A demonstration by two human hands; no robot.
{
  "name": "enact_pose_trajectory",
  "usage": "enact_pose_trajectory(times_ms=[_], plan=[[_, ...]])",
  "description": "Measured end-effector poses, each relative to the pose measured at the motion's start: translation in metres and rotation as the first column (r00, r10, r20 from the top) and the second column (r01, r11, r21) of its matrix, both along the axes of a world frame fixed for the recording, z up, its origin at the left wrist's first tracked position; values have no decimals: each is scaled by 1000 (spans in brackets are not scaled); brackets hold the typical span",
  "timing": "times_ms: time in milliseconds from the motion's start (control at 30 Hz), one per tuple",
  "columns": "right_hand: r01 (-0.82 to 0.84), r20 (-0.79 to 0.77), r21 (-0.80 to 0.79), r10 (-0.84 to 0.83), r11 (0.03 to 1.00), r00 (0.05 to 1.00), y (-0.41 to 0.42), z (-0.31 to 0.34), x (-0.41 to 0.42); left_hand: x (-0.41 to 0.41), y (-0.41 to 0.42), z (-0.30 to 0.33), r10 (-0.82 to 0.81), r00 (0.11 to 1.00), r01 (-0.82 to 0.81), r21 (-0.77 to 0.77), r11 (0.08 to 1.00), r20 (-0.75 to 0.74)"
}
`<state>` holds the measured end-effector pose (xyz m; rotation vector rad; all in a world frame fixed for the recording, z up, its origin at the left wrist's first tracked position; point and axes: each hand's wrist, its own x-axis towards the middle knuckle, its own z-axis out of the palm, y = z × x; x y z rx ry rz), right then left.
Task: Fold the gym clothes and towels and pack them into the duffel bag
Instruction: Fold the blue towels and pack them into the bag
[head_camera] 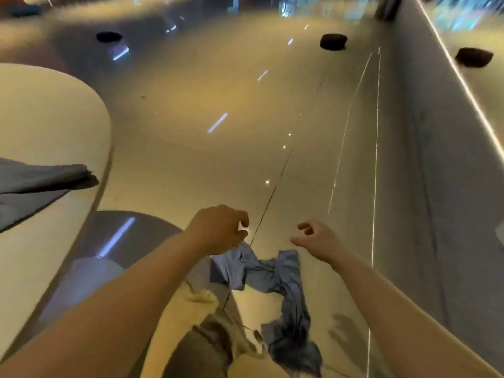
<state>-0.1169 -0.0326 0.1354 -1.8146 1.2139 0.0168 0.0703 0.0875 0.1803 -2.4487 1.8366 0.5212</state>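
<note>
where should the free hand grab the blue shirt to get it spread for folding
Judging by how the blue shirt hangs twisted from the left hand, the best grip is probably the raised corner near the open right hand. Come from the right and above, pinch that top edge, then pull apart so the twisted length hangs flat.

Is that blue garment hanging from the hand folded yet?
Not folded: the blue garment dangles twisted and crumpled from the left hand, which pinches its top edge.
</note>
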Motion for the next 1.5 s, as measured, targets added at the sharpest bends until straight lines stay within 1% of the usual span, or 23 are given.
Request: enact_pose_trajectory(times_ms=[67,133,233,267,333,400,467,533,600,667,733,767,800,867,900,967,1067,1167,1200,1267,1367,1433,1500], plan=[[6,-73,116,3,993,997,3,-33,-17,4,-4,-32,74,993,-63,115,991,-92],[18,-154,216,16,976,988,7,-66,-28,9,-5,-65,137,984,-110,216,970,-117],[95,-282,331,2,939,959,12,-121,-35,17,-1,-117,226,962,-169,316,934,-155],[117,-315,350,-1,929,949,14,-141,-36,19,-1,-134,245,956,-176,351,920,-163],[164,-386,385,-3,908,923,19,-176,-37,22,-10,-165,211,963,-125,420,899,-166],[219,-458,416,-4,883,889,25,-206,-36,26,-30,-190,181,965,-87,417,905,-191],[343,-516,450,-73,825,853,31,-233,-34,29,-57,-218,246,924,-111,410,905,-293],[510,-550,442,-226,738,804,33,-260,-27,33,-79,-253,324,873,-138,451,882,-366],[637,-573,425,-354,643,739,28,-294,-19,38,-91,-293,380,842,-151,510,847,-382],[744,-584,395,-477,539,656,15,-324,-7,45,-93,-332,448,819,-194,561,805,-359],[835,-587,366,-594,411,550,-3,-350,7,52,-93,-367,492,812,-231,601,765,-314],[857,-576,348,-635,379,515,-12,-365,14,55,-94,-382,507,811,-245,616,749,-294],[865,-567,325,-654,381,501,-21,-381,21,57,-96,-394,510,812,-246,625,740,-284],[857,-562,302,-649,417,513,-34,-414,35,62,-104,-419,484,826,-233,609,758,-287],[859,-564,297,-649,417,510,-39,-430,43,64,-110,-431,464,839,-232,585,777,-284],[877,-583,288,-656,385,479,-45,-450,62,66,-119,-454,439,859,-246,541,805,-263],[911,-707,155,-601,383,373,-52,-473,84,66,-120,-481,436,868,-259,532,806,-238],[940,-726,125,-617,316,304,-53,-485,90,68,-109,-498,417,878,-208,600,772,-233],[948,-728,117,-624,296,285,-53,-486,89,68,-105,-502,430,868,-190,635,749,-248],[961,-732,104,-635,256,248,-51,-492,86,68,-99,-507,490,816,-167,686,708,-307],[970,-724,96,-653,224,222,-51,-501,87,61,-98,-509,580,717,-192,691,697,-386],[970,-730,94,-647,226,222,-51,-501,88,57,-98,-510,567,724,-190,677,711,-392],[973,-738,87,-642,214,207,-53,-499,88,56,-97,-511,491,777,-132,660,739,-394]])
